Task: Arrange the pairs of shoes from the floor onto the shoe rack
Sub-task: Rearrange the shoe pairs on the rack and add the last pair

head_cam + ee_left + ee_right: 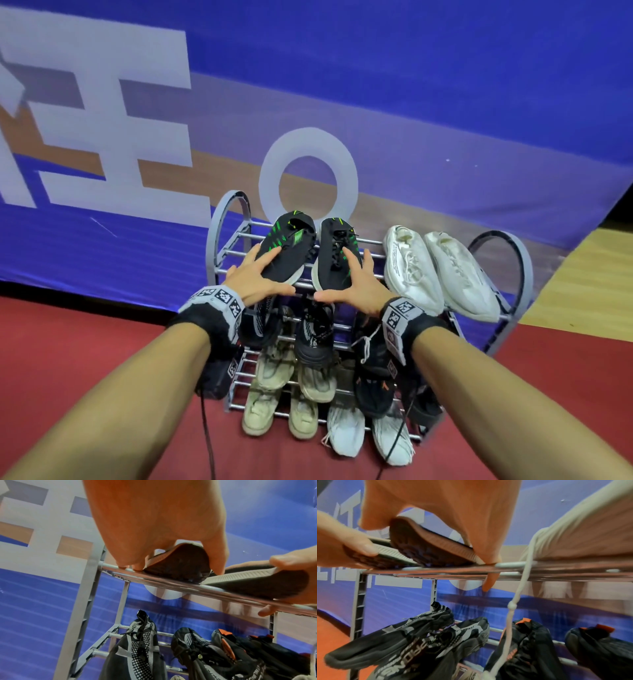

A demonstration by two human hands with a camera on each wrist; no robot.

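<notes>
A grey shoe rack [226, 219] stands against a blue banner. On its top shelf lie two black shoes with green stripes, toes toward me. My left hand [263, 277] grips the toe of the left black shoe [291, 243], fingers spread on top and thumb along its front. My right hand [346, 277] holds the toe of the right black shoe [337, 240] the same way. In the left wrist view the left shoe's dark sole [181, 562] rests on the top bars [171, 584]. In the right wrist view the right shoe's sole [426, 547] touches the bars.
A white pair [411, 267] fills the right of the top shelf; its lace [511, 605] hangs down. Below sit a black-grey pair [308, 335], a black-orange pair [373, 377], beige shoes [274, 373] and a white pair [346, 431]. Red floor [68, 342] surrounds the rack.
</notes>
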